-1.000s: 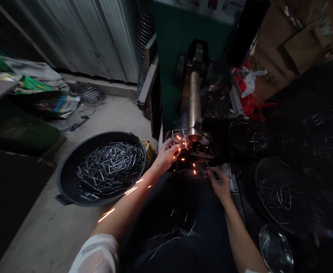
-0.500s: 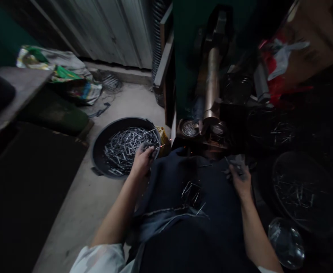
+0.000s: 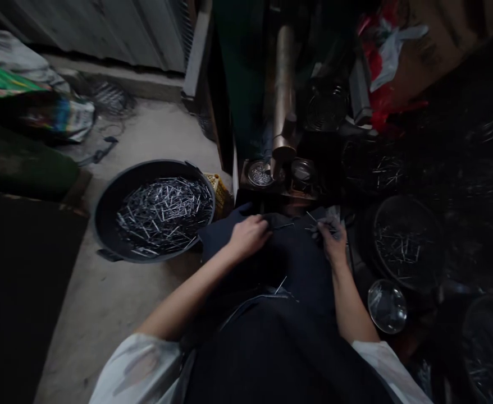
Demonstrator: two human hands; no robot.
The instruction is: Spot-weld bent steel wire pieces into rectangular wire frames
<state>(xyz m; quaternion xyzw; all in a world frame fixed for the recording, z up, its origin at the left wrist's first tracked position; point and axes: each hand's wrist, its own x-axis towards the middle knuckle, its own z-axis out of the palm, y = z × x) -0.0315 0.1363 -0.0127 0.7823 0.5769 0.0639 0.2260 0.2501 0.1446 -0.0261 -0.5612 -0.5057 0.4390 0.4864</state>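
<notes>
My left hand [image 3: 250, 234] is over the dark apron [image 3: 301, 264] on my lap, back up and fingers curled under; what they hold, if anything, is hidden. Just beyond its fingertips lies a thin metal rod [image 3: 284, 225]. My right hand [image 3: 332, 237], in a dirty grey finger covering, pinches thin metal rods [image 3: 311, 216] at the apron's right edge. Another bright metal rod [image 3: 281, 285] rests on a fold nearer my body. Left of my hands stands a black tub [image 3: 103, 224] with a heap of bent metal pieces [image 3: 168, 210] in it.
Ahead is a machine with a copper-coloured cylindrical arm [image 3: 284, 90] and a small dish of metal bits [image 3: 260, 174] below it. A yellow crate [image 3: 219, 191] adjoins the tub. At right are a dark basin [image 3: 410, 224] holding metal pieces and a clear round bowl [image 3: 387, 307].
My left hand has come from beside the tub, where it held a glowing-tipped rod, rightward over the apron. The bent pieces on my lap are out of sight. The view has shifted right and down.
</notes>
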